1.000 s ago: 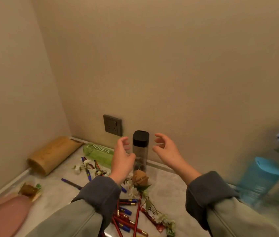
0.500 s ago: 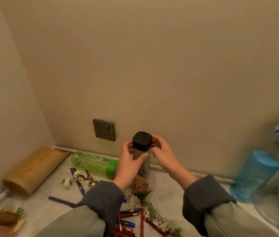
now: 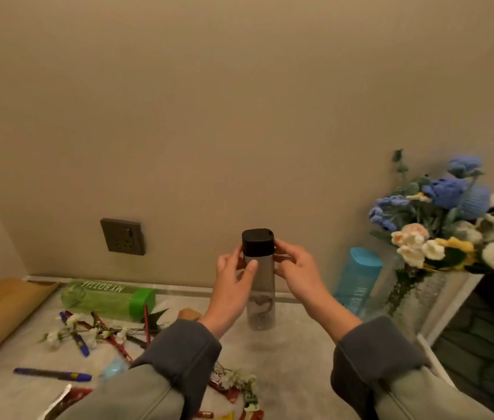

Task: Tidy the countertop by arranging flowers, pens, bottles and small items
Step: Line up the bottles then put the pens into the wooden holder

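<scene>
Bottle [image 3: 261, 294] upright between left grip [image 3: 233, 286] and right grip [image 3: 297, 274], perhaps airborne.

Both forearms extend forward from the lower edge of the view, each in a dark cuffed sleeve, left sleeve [image 3: 185, 350] and right sleeve [image 3: 373, 353]. The left hand [image 3: 233, 277] and right hand [image 3: 295, 268] face each other, palms inward, at equal height. The fingers [image 3: 282, 247] of each hand curl round the upper part of the clear bottle [image 3: 259, 292], left thumb across its front.
</scene>
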Demonstrator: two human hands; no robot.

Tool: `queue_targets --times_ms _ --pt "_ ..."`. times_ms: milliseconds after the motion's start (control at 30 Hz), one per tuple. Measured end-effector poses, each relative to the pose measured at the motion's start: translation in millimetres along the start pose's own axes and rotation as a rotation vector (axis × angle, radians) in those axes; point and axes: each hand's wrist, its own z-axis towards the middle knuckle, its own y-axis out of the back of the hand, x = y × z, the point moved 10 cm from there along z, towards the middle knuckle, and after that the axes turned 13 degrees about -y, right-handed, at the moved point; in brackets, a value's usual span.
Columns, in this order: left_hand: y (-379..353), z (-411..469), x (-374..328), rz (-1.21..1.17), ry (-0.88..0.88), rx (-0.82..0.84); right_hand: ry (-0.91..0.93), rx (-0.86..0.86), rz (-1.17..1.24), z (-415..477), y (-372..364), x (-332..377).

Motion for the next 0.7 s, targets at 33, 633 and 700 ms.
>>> queue_targets --times_ms 33,633,700 --pt "-12.8 -2.1 -0.9 -0.002 0.009 0.029 -0.008 -0.009 -0.002 -3.7 9.4 -4.6" --pt "-132.4 -5.6 -2.3 -0.104 0.148 0.165 -0.07 -0.042 -0.072 -14.4 125.6 -58.7" --pt "-141.7 -3.2 -2.5 -0.123 0.145 0.197 -0.073 -0.038 -0.065 -9.1 134.2 -60.9"
